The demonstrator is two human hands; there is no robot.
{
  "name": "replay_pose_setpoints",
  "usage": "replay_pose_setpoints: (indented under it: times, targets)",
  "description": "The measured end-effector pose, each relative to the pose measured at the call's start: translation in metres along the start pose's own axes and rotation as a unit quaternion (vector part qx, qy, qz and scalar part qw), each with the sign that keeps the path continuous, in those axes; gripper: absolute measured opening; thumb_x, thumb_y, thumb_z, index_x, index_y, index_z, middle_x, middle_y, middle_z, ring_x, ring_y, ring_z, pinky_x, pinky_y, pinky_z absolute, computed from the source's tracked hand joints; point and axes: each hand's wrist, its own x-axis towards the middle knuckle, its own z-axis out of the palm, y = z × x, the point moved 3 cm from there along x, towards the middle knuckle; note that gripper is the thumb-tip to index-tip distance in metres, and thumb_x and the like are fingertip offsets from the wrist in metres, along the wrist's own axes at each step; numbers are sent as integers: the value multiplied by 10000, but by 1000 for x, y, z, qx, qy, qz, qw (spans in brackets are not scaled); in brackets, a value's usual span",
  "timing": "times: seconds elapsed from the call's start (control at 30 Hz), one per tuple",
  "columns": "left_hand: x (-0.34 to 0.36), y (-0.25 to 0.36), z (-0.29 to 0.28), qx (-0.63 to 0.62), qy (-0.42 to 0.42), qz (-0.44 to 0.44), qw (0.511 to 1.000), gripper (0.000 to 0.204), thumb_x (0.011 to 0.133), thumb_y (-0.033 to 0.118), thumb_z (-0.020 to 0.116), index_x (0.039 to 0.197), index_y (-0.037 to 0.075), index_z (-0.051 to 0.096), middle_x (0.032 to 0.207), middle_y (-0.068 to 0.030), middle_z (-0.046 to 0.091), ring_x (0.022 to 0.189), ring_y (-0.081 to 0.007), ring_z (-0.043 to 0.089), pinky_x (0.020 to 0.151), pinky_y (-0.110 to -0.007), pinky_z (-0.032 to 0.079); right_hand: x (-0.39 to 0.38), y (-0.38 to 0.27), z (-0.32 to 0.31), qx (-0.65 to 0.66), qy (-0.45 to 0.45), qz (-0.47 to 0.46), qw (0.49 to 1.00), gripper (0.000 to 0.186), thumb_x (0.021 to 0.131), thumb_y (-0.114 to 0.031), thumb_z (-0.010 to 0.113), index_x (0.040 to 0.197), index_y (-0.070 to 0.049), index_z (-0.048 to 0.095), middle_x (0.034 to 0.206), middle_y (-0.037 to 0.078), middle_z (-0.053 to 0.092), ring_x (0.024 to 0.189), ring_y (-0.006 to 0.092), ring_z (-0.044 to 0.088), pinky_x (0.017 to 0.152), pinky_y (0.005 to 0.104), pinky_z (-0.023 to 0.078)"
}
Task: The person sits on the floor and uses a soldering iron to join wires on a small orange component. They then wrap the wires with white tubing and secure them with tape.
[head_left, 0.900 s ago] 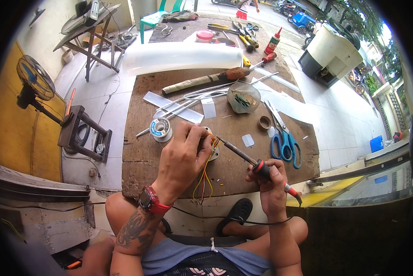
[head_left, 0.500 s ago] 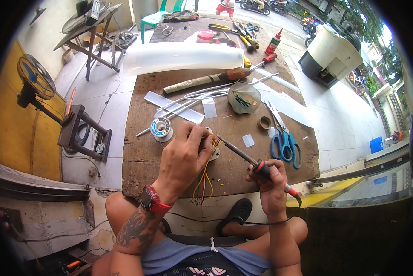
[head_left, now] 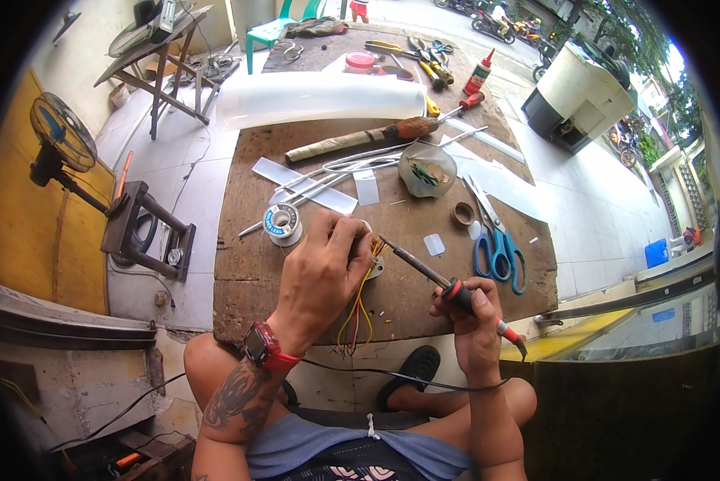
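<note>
My left hand (head_left: 318,260) is closed in a pinch at the middle of the wooden table. Its fingers hide what they hold, beside a small metal part (head_left: 378,268) with thin yellow, red and green wires (head_left: 361,309) trailing below. My right hand (head_left: 474,314) grips a soldering iron (head_left: 457,295) by its black and red handle. The iron's tip points up and left, close to the wires by my left fingertips; whether it touches them I cannot tell. A spool of solder (head_left: 281,222) stands just beyond my left hand.
Blue-handled scissors (head_left: 499,250), a brown tape roll (head_left: 461,213) and a plastic bowl of small pieces (head_left: 426,170) lie on the table (head_left: 248,289). Farther back are a rolled clear sheet (head_left: 320,100), a wrapped rod (head_left: 352,140) and pliers (head_left: 436,70). The iron's cord (head_left: 408,375) crosses over my legs.
Both hands and the soldering iron stay almost where they were. The dark cord at the lower left has swung upward. In the street behind, motorbikes and a person in red shorts have shifted.
</note>
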Motion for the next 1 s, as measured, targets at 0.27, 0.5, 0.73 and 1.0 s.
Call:
replay_pose_setpoints:
  times: [0.27,0.5,0.73,1.0]
  targets:
    - [0,1,0,-1,-4,-4,1000,137,991,122,720,1094,51,663,1035,-121,627,804,-296,734,660,-407,609,0,0,-1,-3,1,-1,1000,351,1070,-364,572,1262,-77,508,1139,236,720,1006,281,751,953,450,604]
    - [0,2,-1,-1,-3,-9,1000,132,992,122,720,1089,51,664,1031,-120,624,805,-296,731,662,-403,611,0,-1,0,0,-2,-2,1000,347,1071,-359,569,1263,-77,506,1146,239,721,1007,283,753,951,453,607]
    - [1,1,0,1,0,-2,1000,124,988,118,723,1074,50,667,1029,-122,623,799,-298,726,659,-401,608,0,0,0,-4,-3,-1,1000,343,1072,-358,567,1265,-81,503,1149,242,720,1015,284,752,963,457,603]
    - [0,2,0,3,-3,-5,1000,130,989,123,724,1081,52,665,1033,-122,625,812,-305,735,663,-406,612,1,1,-2,-1,-2,1,1000,347,1069,-362,573,1266,-86,500,1148,240,720,1018,285,752,962,458,604]
